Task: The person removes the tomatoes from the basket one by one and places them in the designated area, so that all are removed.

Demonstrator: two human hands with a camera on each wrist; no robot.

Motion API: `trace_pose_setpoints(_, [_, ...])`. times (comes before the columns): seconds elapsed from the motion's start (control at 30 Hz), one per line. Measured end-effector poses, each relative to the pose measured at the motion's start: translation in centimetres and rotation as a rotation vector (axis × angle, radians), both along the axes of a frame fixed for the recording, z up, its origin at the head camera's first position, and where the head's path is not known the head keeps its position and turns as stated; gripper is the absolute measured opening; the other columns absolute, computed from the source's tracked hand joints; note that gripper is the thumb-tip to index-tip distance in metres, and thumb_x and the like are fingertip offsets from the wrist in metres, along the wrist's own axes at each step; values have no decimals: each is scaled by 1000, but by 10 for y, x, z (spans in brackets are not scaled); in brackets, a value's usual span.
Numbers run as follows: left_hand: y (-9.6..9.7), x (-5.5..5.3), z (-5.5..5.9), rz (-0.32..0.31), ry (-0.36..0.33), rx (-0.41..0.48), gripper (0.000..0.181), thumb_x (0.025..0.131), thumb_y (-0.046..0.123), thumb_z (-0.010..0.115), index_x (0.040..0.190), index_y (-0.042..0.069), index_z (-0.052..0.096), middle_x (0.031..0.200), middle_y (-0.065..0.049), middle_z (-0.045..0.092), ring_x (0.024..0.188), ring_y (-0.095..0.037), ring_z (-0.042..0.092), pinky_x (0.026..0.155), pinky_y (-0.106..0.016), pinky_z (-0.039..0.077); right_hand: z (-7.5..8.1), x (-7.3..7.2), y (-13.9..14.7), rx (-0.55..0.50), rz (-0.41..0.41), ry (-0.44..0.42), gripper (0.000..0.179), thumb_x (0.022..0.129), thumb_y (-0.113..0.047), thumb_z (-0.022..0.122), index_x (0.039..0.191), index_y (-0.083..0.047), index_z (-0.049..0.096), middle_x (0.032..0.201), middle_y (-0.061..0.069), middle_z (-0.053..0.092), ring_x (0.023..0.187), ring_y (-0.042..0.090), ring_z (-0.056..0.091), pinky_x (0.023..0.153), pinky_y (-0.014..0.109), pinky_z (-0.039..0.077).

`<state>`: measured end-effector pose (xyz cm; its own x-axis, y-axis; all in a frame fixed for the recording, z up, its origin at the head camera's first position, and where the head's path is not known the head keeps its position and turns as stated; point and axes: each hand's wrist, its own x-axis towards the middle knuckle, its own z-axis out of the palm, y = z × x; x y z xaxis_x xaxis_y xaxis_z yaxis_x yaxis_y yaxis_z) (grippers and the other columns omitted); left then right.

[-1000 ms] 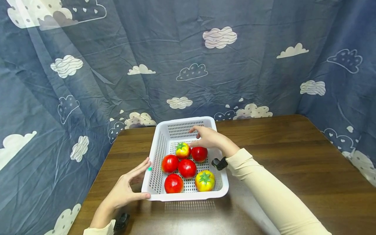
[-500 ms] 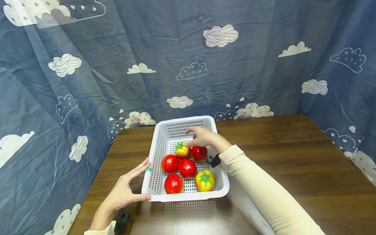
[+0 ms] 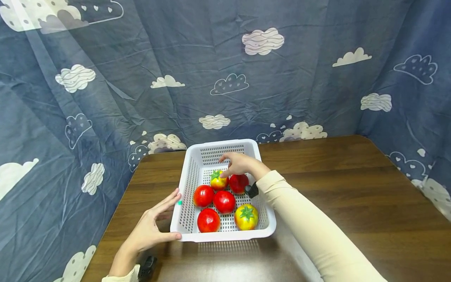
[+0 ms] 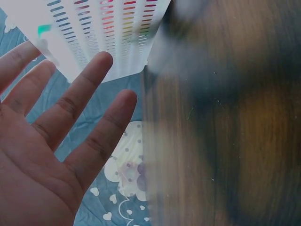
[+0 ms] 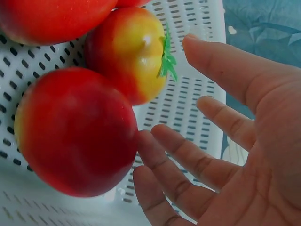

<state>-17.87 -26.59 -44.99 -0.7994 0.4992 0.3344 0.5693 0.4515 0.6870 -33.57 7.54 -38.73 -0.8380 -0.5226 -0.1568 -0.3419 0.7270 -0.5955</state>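
A white perforated plastic basket (image 3: 225, 235) holds several toy tomatoes. My left hand (image 3: 149, 227) spreads at its left side, thumb at the front corner and fingertips by the left rim; in the left wrist view its fingers (image 4: 84, 89) look straight. Inside the basket's back half, my right hand (image 3: 239, 163) hovers with spread fingers. Its thumb is near the yellow-red tomato with a green top (image 3: 218, 182). A red tomato (image 3: 238, 185) lies just under this hand; the right wrist view shows fingertips (image 5: 146, 141) close beside that red tomato (image 5: 77, 134). Contact there cannot be told.
Three more red tomatoes (image 3: 208, 220) and a yellow one with a green top (image 3: 246, 217) lie towards the basket's front. The brown wooden table (image 3: 338, 184) extends to the right. A blue cloud-patterned cloth (image 3: 190, 105) hangs behind and at the sides.
My right hand has moved left and slightly down, bringing its thumb close to the green-topped tomato. The left hand, basket and tomatoes stay about where they were.
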Motion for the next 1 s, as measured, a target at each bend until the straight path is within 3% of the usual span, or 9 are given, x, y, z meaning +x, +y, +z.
trace_pose_setpoints(0.3, [0,0,-1,4,-9,6,104,69,19,101,160,11,51,173,-14,39,132,-6,63,95,-41,63,0,7,-14,59,-46,-33,64,91,-25,85,149,-10,60,145,20,66,122,31,62,116,47,48])
trace_pose_setpoints(0.67, [0,0,1,16,8,-19,105,67,23,102,160,12,52,173,-13,40,140,-1,56,95,-41,62,-3,6,-22,120,-41,-21,66,92,-30,85,150,-12,60,158,17,58,144,33,55,124,49,42])
trace_pose_setpoints(1.0, [1,-2,2,17,10,-25,107,67,24,102,161,13,51,173,-11,41,144,1,51,97,-39,62,-7,5,-25,145,-21,-27,62,92,-29,85,148,-13,63,151,16,63,129,31,59,120,45,46])
